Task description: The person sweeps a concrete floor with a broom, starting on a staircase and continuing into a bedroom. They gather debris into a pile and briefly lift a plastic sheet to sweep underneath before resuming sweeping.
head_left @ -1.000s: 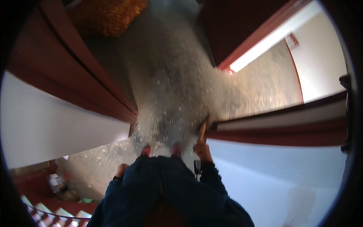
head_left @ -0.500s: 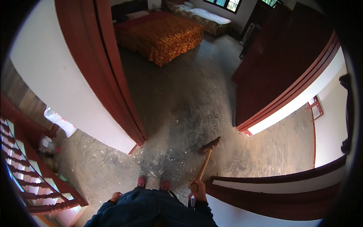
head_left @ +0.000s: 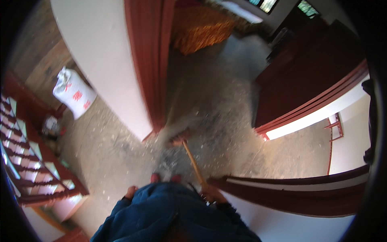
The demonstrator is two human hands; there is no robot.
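Observation:
A broom with a light wooden handle is in my right hand, whose fingers wrap round the upper end of the handle. The dark reddish broom head is smeared by motion. It touches the grey floor in the doorway, close to the foot of the left door frame. My left hand hangs beside my blue jacket, away from the broom. Its fingers are too small and blurred to make out. Just ahead of me, the tips of my red shoes show.
Pale specks dot the floor. A white sack with red markings stands left of the white wall, near a dark red stair railing. Beyond the doorway is a bed with an orange cover. A dark red door stands at the right.
The broom head has swung left across the doorway floor, from the right side to near the left frame. My view has turned left, bringing more of the sack into sight.

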